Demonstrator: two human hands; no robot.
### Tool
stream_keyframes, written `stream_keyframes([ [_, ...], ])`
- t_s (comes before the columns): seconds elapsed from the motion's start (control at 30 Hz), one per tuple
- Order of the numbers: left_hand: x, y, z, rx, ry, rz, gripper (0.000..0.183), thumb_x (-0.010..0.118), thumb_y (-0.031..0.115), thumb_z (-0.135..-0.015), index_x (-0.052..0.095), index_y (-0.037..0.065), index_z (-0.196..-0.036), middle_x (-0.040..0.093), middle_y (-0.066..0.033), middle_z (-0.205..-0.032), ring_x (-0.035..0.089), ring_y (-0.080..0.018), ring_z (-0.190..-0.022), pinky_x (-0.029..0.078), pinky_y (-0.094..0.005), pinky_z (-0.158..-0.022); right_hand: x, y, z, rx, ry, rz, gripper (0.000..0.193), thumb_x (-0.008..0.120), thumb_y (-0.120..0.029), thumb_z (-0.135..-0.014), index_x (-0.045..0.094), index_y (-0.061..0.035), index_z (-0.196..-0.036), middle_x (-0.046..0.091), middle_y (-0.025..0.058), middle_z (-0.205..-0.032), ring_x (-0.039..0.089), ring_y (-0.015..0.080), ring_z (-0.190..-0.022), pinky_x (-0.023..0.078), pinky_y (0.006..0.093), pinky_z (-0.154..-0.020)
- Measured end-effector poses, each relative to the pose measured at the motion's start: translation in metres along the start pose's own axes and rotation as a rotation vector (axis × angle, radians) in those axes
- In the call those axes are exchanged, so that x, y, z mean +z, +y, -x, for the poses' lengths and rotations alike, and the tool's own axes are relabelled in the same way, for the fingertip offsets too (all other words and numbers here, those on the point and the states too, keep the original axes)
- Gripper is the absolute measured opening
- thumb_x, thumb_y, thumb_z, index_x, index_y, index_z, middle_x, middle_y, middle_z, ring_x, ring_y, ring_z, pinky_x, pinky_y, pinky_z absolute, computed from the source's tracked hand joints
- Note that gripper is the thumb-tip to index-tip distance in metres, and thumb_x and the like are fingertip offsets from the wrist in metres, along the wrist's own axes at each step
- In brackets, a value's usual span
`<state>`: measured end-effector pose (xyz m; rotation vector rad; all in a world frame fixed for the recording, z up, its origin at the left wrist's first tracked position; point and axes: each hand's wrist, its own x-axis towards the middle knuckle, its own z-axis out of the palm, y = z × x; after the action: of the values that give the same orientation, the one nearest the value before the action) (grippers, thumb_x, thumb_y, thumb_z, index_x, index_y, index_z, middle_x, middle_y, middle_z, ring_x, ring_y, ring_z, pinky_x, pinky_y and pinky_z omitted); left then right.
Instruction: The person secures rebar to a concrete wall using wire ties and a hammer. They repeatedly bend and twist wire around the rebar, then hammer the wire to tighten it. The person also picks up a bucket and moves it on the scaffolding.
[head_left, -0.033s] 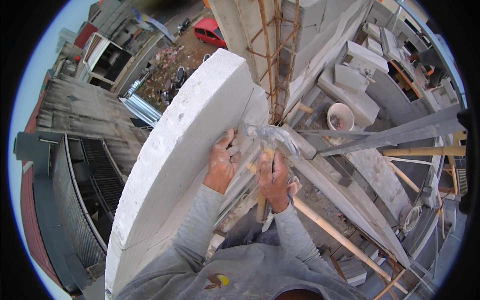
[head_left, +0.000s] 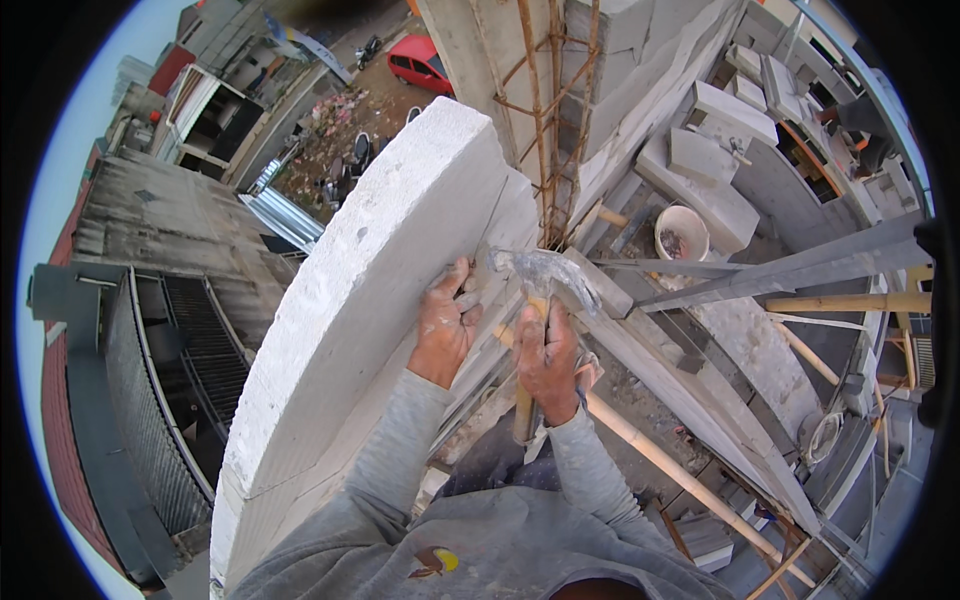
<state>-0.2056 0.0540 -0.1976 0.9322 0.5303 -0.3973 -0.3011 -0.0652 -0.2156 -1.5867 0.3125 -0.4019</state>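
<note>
My right hand point(head_left: 549, 365) is wrapped round the wooden handle of a claw hammer point(head_left: 545, 268), gripping it close below the grey, mortar-smeared head. One end of the head is at the face of a pale lightweight-block wall point(head_left: 400, 225); I cannot tell whether it touches. Just left of the hammer, my left hand point(head_left: 443, 328) is against the same face with its dusty fingers curled together. Whatever those fingers may pinch is hidden. The wall's rough white top edge runs along my left side, and a joint between blocks shows near the hammer.
Rusty reinforcing bars point(head_left: 545, 130) stand beyond the wall's end. A bamboo pole point(head_left: 680, 470) slants across on the right, below a grey metal beam point(head_left: 800, 268). A bucket point(head_left: 681, 234) and loose blocks point(head_left: 700, 157) lie farther right. Left of the wall is a drop to roofs and ground.
</note>
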Motion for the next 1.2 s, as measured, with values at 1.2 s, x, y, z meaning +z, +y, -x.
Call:
stream_keyframes([
  [1.2, -0.001, 0.006, 0.034, 0.635, 0.188, -0.986, 0.025, 0.069, 0.020, -0.095, 0.072, -0.004, -0.090, 0.059, 0.0013, -0.065, 0.045, -0.0043, -0.059, 0.037, -0.0243, -0.053, -0.012, 0.001, -0.017, 0.180, -0.196, -0.044, 0.023, 0.053, -0.019, -0.103, 0.061, 0.0023, -0.109, 0.058, 0.0091, -0.070, 0.053, 0.0157, -0.062, 0.044, 0.0335, -0.059],
])
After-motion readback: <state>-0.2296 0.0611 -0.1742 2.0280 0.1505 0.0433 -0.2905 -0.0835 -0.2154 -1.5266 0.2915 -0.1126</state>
